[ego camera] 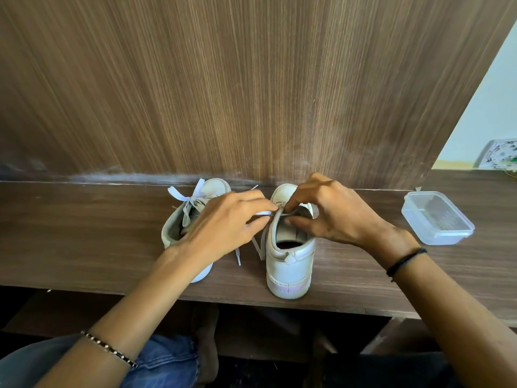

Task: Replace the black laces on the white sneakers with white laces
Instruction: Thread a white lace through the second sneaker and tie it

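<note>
Two white sneakers stand on the wooden shelf (84, 247), heels toward me. The left sneaker (179, 222) carries a white lace tied in a bow (186, 198) near its toe. The right sneaker (291, 261) has a white lace (258, 247) hanging loose down its left side. My left hand (223, 228) pinches this lace at the sneaker's left upper edge. My right hand (333, 217) pinches the sneaker's tongue and upper edge, thumb inside the opening. No black lace is visible.
A clear plastic box (436, 218) sits on the shelf at the right. A wooden panel (251, 93) rises right behind the sneakers. The shelf's front edge (167, 294) runs just below the heels, with my knees underneath.
</note>
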`<control>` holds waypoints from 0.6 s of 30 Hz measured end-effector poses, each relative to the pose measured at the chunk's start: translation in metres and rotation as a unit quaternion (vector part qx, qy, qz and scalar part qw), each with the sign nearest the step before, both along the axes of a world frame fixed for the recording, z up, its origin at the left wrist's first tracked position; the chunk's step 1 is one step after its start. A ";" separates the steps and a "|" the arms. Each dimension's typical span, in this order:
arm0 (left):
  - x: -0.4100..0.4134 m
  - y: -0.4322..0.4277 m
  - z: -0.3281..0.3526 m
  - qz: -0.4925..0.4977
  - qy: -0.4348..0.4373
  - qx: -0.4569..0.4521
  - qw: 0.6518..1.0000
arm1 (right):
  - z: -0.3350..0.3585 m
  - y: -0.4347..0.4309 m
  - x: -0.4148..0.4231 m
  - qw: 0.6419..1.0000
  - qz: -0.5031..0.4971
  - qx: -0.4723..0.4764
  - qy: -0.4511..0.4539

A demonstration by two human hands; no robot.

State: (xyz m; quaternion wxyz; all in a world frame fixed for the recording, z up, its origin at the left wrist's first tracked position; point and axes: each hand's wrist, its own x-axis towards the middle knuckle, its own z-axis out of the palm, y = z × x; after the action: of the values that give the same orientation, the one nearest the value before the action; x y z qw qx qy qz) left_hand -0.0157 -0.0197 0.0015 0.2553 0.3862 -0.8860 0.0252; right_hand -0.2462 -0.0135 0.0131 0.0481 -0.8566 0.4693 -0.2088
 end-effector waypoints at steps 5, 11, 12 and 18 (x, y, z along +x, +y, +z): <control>0.002 -0.003 -0.001 -0.056 -0.045 -0.219 0.973 | -0.001 -0.001 0.000 1.000 0.003 -0.011 -0.012; 0.003 -0.008 -0.011 -0.039 -0.105 -0.228 0.967 | -0.002 -0.001 0.003 0.999 0.010 -0.021 -0.024; 0.003 -0.008 -0.010 -0.036 -0.095 -0.212 0.972 | -0.002 -0.001 0.004 0.999 0.014 -0.010 -0.040; -0.028 0.006 -0.002 0.114 0.215 0.312 0.918 | -0.008 0.002 0.019 0.980 -0.026 0.172 -0.093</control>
State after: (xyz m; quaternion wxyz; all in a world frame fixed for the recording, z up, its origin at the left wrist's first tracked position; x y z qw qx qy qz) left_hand -0.0436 -0.0137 -0.0007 0.3020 0.5410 -0.7224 -0.3069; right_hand -0.2271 -0.0119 0.0055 0.2325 -0.8001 0.5135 -0.2052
